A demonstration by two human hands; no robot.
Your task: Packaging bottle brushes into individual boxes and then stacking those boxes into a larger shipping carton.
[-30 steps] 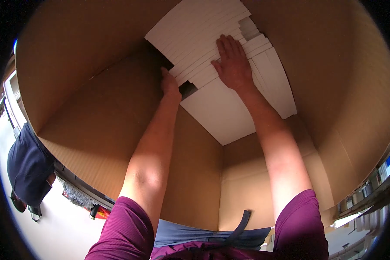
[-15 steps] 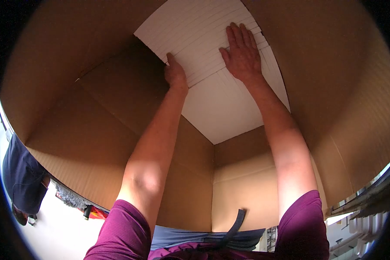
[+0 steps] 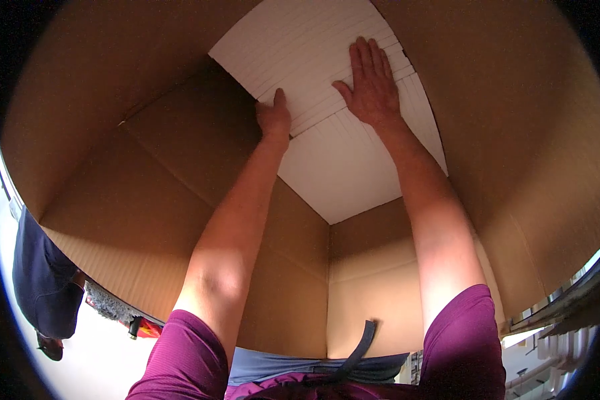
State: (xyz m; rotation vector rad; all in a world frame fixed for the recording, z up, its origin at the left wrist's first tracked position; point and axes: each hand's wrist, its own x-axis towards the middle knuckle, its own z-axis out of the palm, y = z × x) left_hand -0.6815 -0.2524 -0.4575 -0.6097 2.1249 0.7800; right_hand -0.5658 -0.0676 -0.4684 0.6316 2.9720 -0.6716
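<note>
Inside a deep brown cardboard box (image 3: 167,167) lies a white layer (image 3: 343,167), its far part marked by thin parallel lines like the edges of stacked sheets. I cannot make out what it consists of. My right hand (image 3: 373,90) rests palm down on it, fingers stretched out and thumb apart. My left hand (image 3: 274,120) is at the layer's left edge beside a dark gap. Its thumb points up over the white surface; the other fingers go over the edge into shadow and are partly hidden.
Tall box walls (image 3: 520,133) stand close around both arms. A black strap (image 3: 363,341) hangs at the near wall. Outside on the left a person in dark clothes (image 3: 43,273) stands on a pale floor (image 3: 103,353), near a grey fluffy thing (image 3: 110,303).
My left thumb has swung up and right over the white surface. The right thumb has spread farther from its fingers. The person outside at left has shifted.
</note>
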